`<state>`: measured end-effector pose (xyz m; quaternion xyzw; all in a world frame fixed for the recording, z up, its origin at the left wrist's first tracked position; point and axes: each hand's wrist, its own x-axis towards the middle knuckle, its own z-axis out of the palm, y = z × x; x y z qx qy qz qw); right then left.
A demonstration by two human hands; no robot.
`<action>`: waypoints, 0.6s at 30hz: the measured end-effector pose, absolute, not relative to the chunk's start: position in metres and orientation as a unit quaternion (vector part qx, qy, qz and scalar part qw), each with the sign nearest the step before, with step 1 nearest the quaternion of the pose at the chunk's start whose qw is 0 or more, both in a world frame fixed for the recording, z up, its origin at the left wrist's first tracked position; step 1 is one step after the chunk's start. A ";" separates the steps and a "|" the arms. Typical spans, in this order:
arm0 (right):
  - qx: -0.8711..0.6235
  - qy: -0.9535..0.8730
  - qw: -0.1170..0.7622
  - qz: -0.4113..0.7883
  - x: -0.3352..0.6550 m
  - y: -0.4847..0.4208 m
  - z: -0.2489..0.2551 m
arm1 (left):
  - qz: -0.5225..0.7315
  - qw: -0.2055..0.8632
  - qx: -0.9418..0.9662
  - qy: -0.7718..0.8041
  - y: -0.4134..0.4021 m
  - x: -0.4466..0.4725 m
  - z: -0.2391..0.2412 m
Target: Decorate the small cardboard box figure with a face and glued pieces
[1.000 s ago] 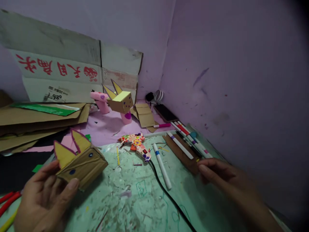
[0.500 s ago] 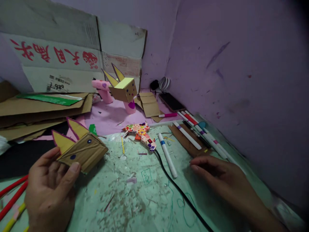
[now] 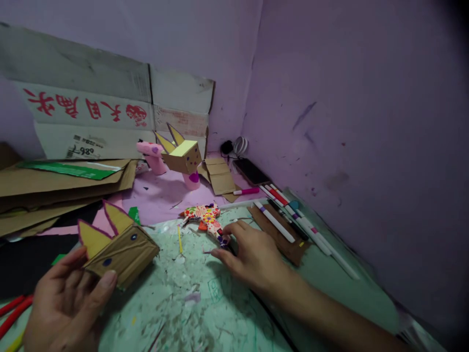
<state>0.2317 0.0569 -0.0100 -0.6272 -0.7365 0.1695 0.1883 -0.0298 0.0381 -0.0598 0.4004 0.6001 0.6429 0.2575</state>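
Note:
In my left hand (image 3: 69,303) is a small cardboard animal head (image 3: 124,254), pinched between thumb and fingers. It has two yellow ears with purple edges and two dark drawn eyes. My right hand (image 3: 256,249) reaches over the table, thumb and forefinger apart at the handle end of a flower-patterned hot glue gun (image 3: 207,217). The glue gun lies on its side; its black cord (image 3: 274,320) runs toward me, partly hidden beneath my right hand and forearm. Whether the fingertips touch the handle is hard to tell.
Behind stands a pink figure (image 3: 156,159) with a similar cardboard head (image 3: 181,156). Several markers (image 3: 276,222) and a phone (image 3: 251,171) lie along the right wall. Folded cardboard (image 3: 66,188) is stacked at left, red sticks (image 3: 16,313) nearer. Scraps litter the green tabletop (image 3: 168,293).
My right hand has moved left and forward to the glue gun's handle, now covering the blue-banded white marker. My left hand still holds the cardboard head. The view has tilted up slightly.

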 end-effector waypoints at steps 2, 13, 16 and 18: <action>-0.626 -0.747 0.162 0.156 0.226 0.065 -0.010 | 0.655 0.303 0.369 0.585 0.037 -0.023 -0.050; -0.616 -0.724 0.279 0.136 0.223 0.086 -0.032 | 0.662 0.337 0.393 0.542 0.033 -0.016 -0.042; -0.619 -0.710 0.305 0.138 0.221 0.091 -0.034 | 0.662 0.339 0.399 0.536 0.033 -0.016 -0.042; -0.612 -0.717 0.301 0.145 0.221 0.093 -0.034 | 0.662 0.341 0.400 0.534 0.034 -0.016 -0.041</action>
